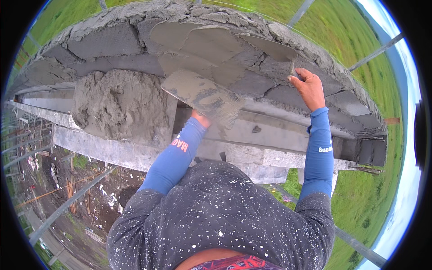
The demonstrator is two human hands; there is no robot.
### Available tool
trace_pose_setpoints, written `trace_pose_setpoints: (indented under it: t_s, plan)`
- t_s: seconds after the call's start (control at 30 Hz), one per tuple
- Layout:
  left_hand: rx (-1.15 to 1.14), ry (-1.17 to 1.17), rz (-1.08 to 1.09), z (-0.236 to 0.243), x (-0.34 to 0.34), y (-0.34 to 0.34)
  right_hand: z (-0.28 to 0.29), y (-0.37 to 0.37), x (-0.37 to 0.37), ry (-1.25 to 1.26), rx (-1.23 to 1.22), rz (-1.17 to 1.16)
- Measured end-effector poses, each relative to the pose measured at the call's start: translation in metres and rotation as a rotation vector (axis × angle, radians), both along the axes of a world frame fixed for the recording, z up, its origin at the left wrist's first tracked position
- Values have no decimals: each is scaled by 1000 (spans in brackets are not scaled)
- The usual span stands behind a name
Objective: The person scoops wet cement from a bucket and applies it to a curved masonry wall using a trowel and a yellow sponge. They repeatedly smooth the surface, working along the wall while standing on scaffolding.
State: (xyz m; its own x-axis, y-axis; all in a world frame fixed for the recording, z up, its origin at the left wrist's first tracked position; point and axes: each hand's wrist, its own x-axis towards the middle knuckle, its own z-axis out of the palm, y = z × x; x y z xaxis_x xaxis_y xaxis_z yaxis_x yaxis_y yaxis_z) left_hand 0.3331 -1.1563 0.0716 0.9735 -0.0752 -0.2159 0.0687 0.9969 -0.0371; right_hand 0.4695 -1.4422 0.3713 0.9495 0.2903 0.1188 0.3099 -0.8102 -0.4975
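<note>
My right hand (309,87) is closed round the handle of a trowel. The trowel's blade (268,47) lies against the block wall (101,45), at the right edge of a smooth patch of wet mortar (195,42). My left hand (201,118) holds up a flat mortar board (202,95), smeared with grey mortar, close to the wall below that patch. The board hides the fingers of this hand. To its left, a large heap of wet mortar (121,103) sits on a board on the scaffold.
Scaffold planks (108,143) run across in front of me, with a grey ledge (274,130) along the wall's foot. Metal poles (72,204) stand around. Far below on the left lies ground strewn with debris (101,198); green grass (364,202) spreads on the right.
</note>
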Motion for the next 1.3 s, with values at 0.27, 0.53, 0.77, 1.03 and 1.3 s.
trace_pose_setpoints:
  t_s: [0.27, 0.53, 0.77, 1.03, 1.3]
  plan:
    - [16, 196, 116, 3, 24, -40, -33, 78, -106, 3, -555, 203]
    - [110, 128, 184, 18, -53, 63, -60, 160, -112, -47, -22, 273]
    - [368, 218, 525, -14, -214, 185, -139, 316, -108, 126, -345, 565]
    - [261, 511, 857, -28, -325, 249, -210, 535, -82, -230, -485, 788]
    - [146, 643, 938, -34, -363, 244, -187, 516, -81, -135, -680, 925]
